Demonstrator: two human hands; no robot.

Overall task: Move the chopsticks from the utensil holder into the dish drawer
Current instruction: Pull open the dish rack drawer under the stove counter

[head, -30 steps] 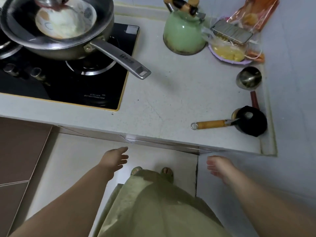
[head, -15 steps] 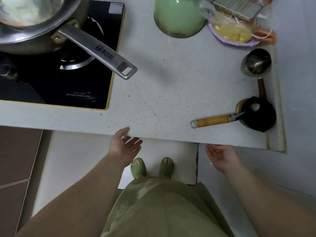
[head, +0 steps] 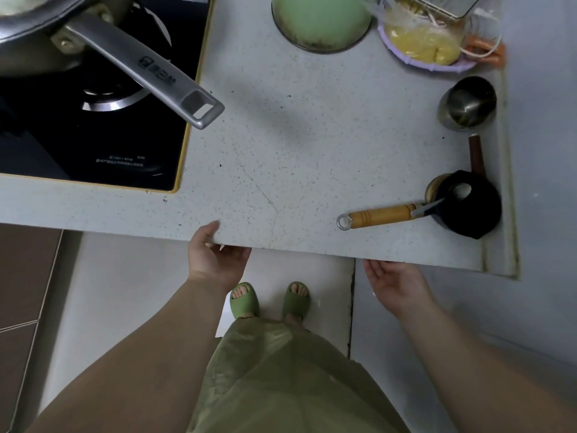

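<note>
No chopsticks, utensil holder or dish drawer show in the head view. My left hand [head: 215, 257] is palm up at the front edge of the white speckled counter [head: 306, 145], its thumb at the rim and its fingers reaching beneath. My right hand [head: 396, 282] is palm up too, just under the counter edge further right, with its fingertips hidden below. Neither hand holds anything.
A steel pan with a long handle [head: 150, 70] sits on the black hob [head: 93, 139] and juts over the counter. At the back stand a green kettle [head: 321, 23] and a bagged plate of food [head: 424, 45]. A steel cup [head: 468, 103] and a wooden-handled tool [head: 381, 215] lie right.
The view has dropped closer to the counter. Both hands have risen from below and moved forward, reaching the underside of the counter's front edge.
</note>
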